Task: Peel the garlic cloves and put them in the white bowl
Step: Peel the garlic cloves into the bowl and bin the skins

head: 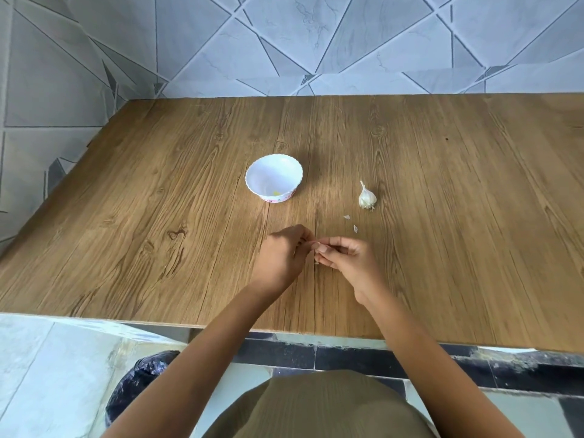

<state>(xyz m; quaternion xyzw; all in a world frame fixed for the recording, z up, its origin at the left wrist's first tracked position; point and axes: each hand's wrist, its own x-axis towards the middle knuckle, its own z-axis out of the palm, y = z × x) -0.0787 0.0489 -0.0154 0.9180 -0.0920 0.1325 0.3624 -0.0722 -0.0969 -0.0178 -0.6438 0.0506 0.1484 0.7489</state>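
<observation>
Both hands, left hand [286,249] and right hand [343,252], pinch one garlic clove [317,247] above the table [158,248] toward its near edge, fingertips meeting, probably to strip its skin. The white bowl [274,177] and garlic bulb [366,196] sit mid-table, likely kept within easy reach.

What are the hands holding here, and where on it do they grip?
Both hands, left hand and right hand, pinch something small between their fingertips, probably a garlic clove; the grip points are hidden.

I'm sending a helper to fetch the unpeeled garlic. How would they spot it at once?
On the wooden table, look right of the white bowl. The garlic bulb lies there alone, beyond both hands; it is white with a pointed stem, far bigger than the two peel scraps near it.
</observation>
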